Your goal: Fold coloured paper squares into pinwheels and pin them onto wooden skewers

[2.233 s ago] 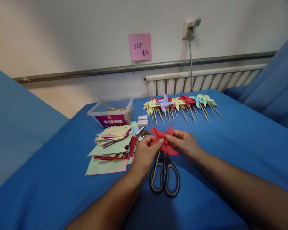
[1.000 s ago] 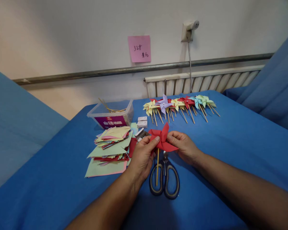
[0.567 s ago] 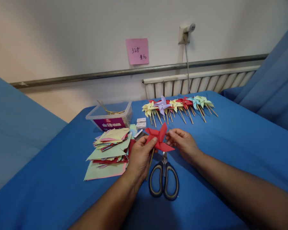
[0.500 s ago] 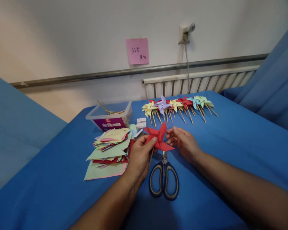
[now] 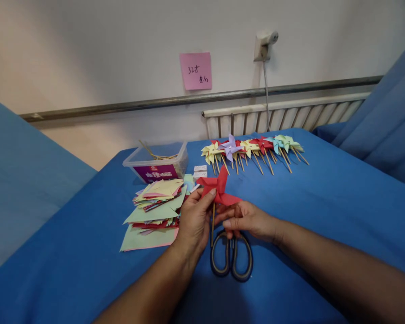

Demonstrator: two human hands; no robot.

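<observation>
Red paper pinwheel (image 5: 221, 191): in front of the person, above the blue cloth (image 5: 317, 225), its blades spread.
Wooden stick (image 5: 213, 227): hangs below the pinwheel, slanting slightly, beside the left palm.
Left hand (image 5: 195, 218): grips the pinwheel, thumb pressed on a front blade.
Right hand (image 5: 248, 220): under the right-hand blade, fingers loosely curled and apart; whether the fingertips touch the stick, I cannot tell.
Scissors (image 5: 235, 258): on the cloth, handles toward the person, upper part hidden by the right hand.
Paper stack (image 5: 151, 218): coloured sheets, left of the left hand.
Clear plastic tub (image 5: 181, 164): behind the stack, sticks inside.
Finished pinwheels (image 5: 250, 148): a mixed-colour row at the far edge.
</observation>
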